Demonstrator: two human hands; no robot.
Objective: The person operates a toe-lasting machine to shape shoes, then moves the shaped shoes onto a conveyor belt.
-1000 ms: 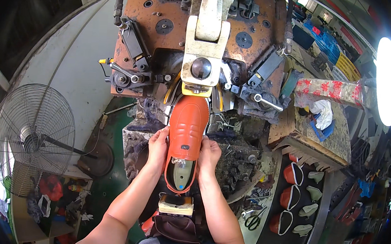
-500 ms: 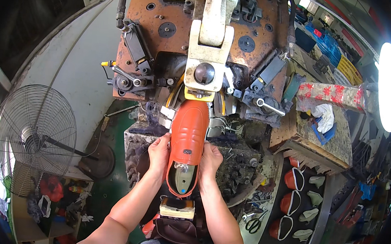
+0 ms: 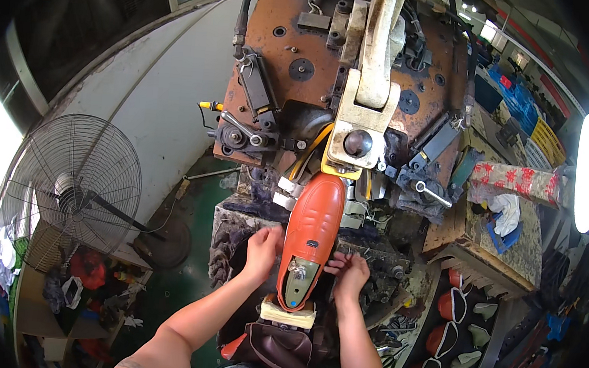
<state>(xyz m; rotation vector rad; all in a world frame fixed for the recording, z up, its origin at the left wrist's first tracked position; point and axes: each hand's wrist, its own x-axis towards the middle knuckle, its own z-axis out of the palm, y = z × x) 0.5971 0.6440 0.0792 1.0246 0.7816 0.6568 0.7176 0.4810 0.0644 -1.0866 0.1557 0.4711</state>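
Note:
An orange-red leather shoe upper sits on a greenish-grey last, toe up under the machine's yellow-edged clamp. Its heel end meets a cream pad on a support. To the left of the shoe is my left hand, fingers loosely bent near its side and empty as far as I can see. My right hand hovers at the shoe's other side with its fingers slightly apart and nothing in them. The underside of the shoe is hidden.
A rust-brown machine with levers and hoses fills the far side. On the left stands a wire-cage fan. More orange-red uppers and pale lasts lie on a dark rack at right, below a worn wooden bench.
My hands have come away from the shoe's sides, which they were gripping. The heel end now sits at the cream pad. The whole view has shifted, placing the machine farther right.

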